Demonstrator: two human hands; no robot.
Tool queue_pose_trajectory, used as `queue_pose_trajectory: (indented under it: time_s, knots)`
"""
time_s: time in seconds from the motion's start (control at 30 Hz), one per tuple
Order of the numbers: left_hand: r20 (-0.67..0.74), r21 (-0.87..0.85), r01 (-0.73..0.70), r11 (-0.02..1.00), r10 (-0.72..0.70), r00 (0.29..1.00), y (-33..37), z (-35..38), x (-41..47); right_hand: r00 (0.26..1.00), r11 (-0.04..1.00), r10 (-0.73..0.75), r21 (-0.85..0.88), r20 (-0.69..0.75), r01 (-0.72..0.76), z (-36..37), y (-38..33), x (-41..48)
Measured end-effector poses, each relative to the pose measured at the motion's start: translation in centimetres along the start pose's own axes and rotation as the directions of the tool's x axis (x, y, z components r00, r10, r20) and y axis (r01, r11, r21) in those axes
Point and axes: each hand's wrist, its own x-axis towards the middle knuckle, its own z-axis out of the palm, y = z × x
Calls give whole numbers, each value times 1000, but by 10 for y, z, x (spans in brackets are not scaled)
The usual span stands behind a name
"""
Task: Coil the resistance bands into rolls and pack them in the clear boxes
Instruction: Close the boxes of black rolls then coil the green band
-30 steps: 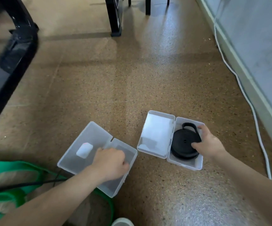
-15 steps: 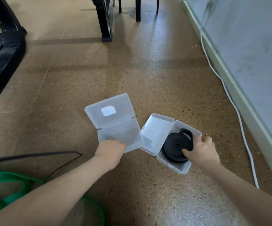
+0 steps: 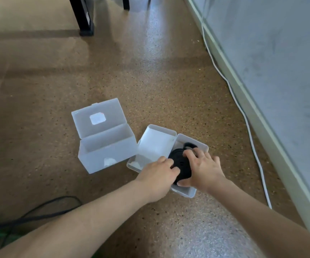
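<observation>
Clear plastic, both boxes sit on the speckled floor, nearer its right wall edge than its left. Far left, black cord trails on the floor, not involved. Next, empty clear box, upright, lid tipped back with a white sticker on it, nothing inside that I can see. Just right of it, touching or nearly so, open lid of the second clear box, hinged on the tray's left side and lying flat toward the empty box. Left hand reaches over that lid's near corner, fingers curled onto the left rim of the black roll. Roll lies flat in the tray, coil face up, squarely between the two hands, with a loose loop end poking out at its far side against the tray's far wall. Right hand grips it from the right, fingers over the top, thumb on the near edge. Tray's long axis runs away from the person, tilted a little. Judgement: roll is being seated, the loop needs tucking, then the lid has to swing left to right over it. Left hand is nearer the lid, so it likely closes while the right keeps the coil down. Risk: coil springs open if released. White cable runs along the wall edge, well apart.
</observation>
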Motion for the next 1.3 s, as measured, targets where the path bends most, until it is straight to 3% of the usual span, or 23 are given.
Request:
queue_pose_trajectory:
  time_s: [0.13,0.27,0.5,0.6,0.83,1.03,1.17,1.3]
  knots:
    - [23,27,87,996,-87,996,10,13,25,1000,997,-8,-77,1,8,1,8,1]
    - [14,55,79,995,-80,997,9,15,37,996,992,-93,-87,-7,92,-2,14,7]
    - [-102,88,-32,996,41,994,-2,23,36,984,973,-172,166,39,163,-9,38,15]
    - [-107,70,-79,994,86,991,-11,28,35,968,918,-251,323,30,228,-9,44,24]
    - [-182,-96,-49,994,31,983,-26,29,35,974,860,-223,479,41,177,-17,46,27]
    - [-234,17,-72,997,74,969,-25,33,40,952,923,-289,292,102,249,-9,36,34]
    - [-204,-63,-97,993,82,976,-34,29,40,952,879,-301,369,-56,300,-1,43,35]
    - [-132,-256,-59,965,25,991,-43,24,41,925,848,-300,379,-233,371,1,45,36]
